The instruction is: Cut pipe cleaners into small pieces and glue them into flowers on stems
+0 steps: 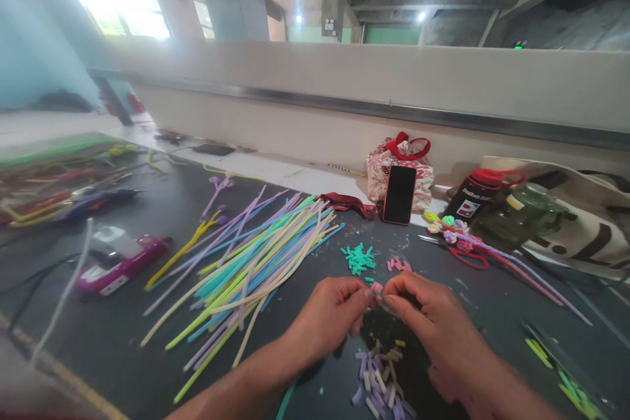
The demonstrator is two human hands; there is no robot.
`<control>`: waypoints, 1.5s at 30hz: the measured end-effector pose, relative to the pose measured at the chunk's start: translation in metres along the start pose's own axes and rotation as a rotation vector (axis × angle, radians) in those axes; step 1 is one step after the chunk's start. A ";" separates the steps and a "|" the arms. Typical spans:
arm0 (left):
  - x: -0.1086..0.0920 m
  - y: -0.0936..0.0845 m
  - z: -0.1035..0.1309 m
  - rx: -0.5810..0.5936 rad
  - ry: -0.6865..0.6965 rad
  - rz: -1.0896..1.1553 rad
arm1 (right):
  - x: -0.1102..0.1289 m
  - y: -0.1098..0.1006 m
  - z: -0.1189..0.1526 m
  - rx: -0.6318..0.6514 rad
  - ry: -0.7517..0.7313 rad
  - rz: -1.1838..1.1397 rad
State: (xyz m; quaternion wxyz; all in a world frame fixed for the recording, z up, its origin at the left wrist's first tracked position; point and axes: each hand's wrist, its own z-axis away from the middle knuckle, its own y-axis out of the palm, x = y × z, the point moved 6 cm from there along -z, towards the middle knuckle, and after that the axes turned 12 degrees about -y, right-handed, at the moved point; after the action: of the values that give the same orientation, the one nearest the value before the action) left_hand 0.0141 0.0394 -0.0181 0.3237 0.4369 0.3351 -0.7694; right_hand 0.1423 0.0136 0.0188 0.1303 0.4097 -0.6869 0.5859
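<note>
My left hand and my right hand meet at the middle of the dark table. Thumb and fingers of both are pinched around a small pink piece of pipe cleaner, its ends mostly hidden by my fingertips. Just beyond my hands lie a heap of short teal pieces and a few pink pieces. Nearer to me, below my fingers, purple and cream pieces are piled up. Long pastel pipe cleaners spread in a loose bundle to the left of my left hand.
A magenta glue gun sits left of the bundle. A phone leans on a patterned bag at the back. Pipe cleaner flowers, scissors, a black bottle and a green jug stand or lie at right.
</note>
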 end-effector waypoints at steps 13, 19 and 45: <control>0.007 0.005 0.000 0.155 -0.131 0.175 | 0.006 -0.001 0.001 -0.008 -0.045 0.043; 0.007 0.005 -0.001 0.141 -0.116 0.196 | 0.005 0.003 0.000 -0.001 -0.043 0.027; 0.005 0.004 -0.001 0.158 -0.162 0.256 | -0.004 0.000 0.007 -0.228 0.050 -0.080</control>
State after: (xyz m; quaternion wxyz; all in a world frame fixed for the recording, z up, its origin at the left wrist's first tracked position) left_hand 0.0157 0.0367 -0.0233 0.4097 0.4368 0.1880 -0.7785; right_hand 0.1467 0.0087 0.0140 0.2164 0.4046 -0.7287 0.5083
